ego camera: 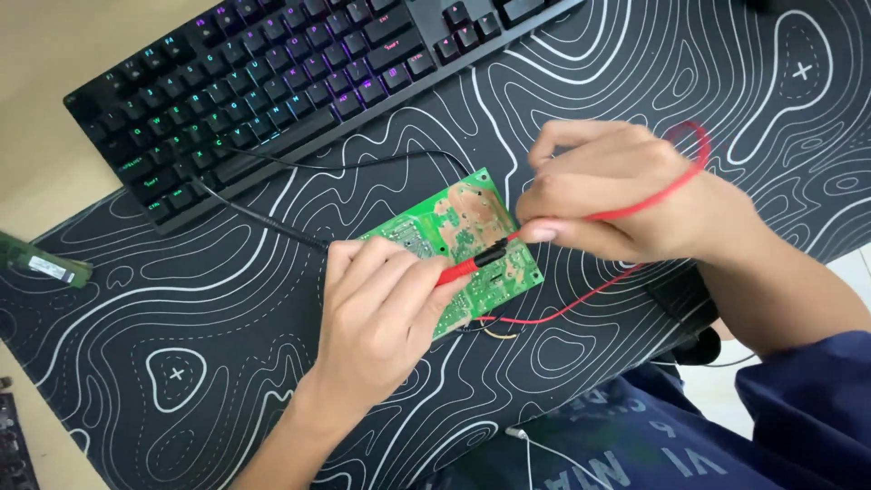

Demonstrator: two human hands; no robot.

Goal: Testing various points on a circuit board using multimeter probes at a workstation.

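Both grips closed: left hand (381, 299) and right hand (608, 195) pinching slim red probe (463, 266) over flat green circuit board (458, 227).

Your left hand (376, 304) pins the green circuit board (463, 227) at frame centre; your right hand (617, 195) pinches the red probe (472, 263) onto it; keyboard (272, 82) upper left.

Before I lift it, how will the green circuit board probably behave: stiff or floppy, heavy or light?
The green circuit board is thin and flat, so probably stiff and light. It may slide easily on the desk mat. The attached wires could tug at it when lifted.
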